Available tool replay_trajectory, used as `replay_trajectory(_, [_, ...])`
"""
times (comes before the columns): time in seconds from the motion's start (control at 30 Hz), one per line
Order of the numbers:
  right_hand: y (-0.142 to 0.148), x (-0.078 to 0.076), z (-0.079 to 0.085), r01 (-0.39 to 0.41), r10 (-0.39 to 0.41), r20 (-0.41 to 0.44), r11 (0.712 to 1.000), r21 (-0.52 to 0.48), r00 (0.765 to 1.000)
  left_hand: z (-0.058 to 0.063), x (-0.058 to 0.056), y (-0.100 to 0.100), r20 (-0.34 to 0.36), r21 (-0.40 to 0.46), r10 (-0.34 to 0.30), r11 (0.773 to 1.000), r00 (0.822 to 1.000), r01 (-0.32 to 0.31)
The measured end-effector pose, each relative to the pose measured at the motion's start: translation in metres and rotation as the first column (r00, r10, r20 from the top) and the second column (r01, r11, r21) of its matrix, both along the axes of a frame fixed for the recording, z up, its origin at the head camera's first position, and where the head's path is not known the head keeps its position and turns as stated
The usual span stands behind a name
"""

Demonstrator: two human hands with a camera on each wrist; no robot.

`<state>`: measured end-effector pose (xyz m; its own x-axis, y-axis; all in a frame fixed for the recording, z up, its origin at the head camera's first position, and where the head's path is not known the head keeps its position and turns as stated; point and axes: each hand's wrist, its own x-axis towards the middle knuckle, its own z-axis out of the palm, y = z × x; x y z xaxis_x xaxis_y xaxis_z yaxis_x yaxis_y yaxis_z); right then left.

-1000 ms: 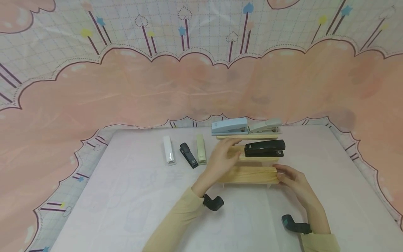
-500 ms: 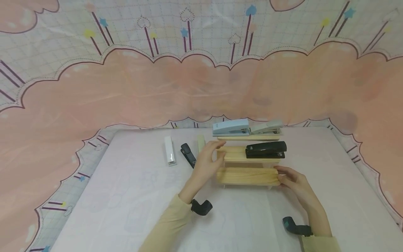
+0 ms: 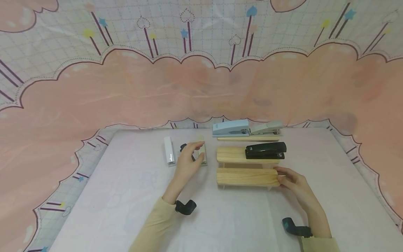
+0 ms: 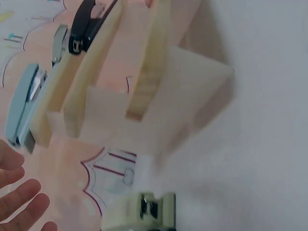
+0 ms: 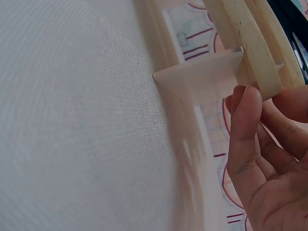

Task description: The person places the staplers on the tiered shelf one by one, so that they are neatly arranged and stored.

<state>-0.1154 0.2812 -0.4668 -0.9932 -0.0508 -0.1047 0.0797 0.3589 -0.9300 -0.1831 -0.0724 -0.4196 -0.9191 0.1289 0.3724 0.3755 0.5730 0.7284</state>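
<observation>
"What has changed on your screen?"

"In my head view, the left hand (image 3: 185, 164) has gone leftward, away from the tiered wooden stand (image 3: 245, 161). Now it is in front of the small black stapler (image 3: 183, 146) and at the pale green stapler (image 3: 202, 151). The right hand (image 3: 293, 182) has stayed. I judge that the attention passes from the stand to the pale green stapler."

"Do the fingers hold something?"

"The left fingers are curved, well apart from the thumb, with nothing between them that I can see; whether they touch a stapler, I cannot tell. The right ones pinch the right end of the lowest board (image 3: 247, 177)."

"And the pale green stapler, how does it look?"

"It is slim, lying near the centre of the head frame, partly hidden by the left hand. At the bottom of the left wrist frame, its end shows dark, shiny metal."
</observation>
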Motion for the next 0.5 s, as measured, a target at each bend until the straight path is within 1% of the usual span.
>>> replay_trajectory(0.17, [0.000,0.000,0.001,0.001,-0.001,-0.001,1.000,0.000,1.000,-0.008,-0.004,-0.016,0.019,0.023,0.023,0.999,1.000,-0.023])
replay_trajectory(0.33, [-0.001,0.001,0.000,0.007,-0.007,-0.002,1.000,0.001,1.000,-0.014,-0.007,-0.030,0.039,-0.018,0.083,0.996,0.996,-0.082])
replay_trajectory(0.5, [-0.001,0.001,0.000,0.006,-0.006,-0.008,1.000,0.012,1.000,-0.017,-0.008,-0.043,0.067,-0.041,0.141,0.990,0.988,-0.138])
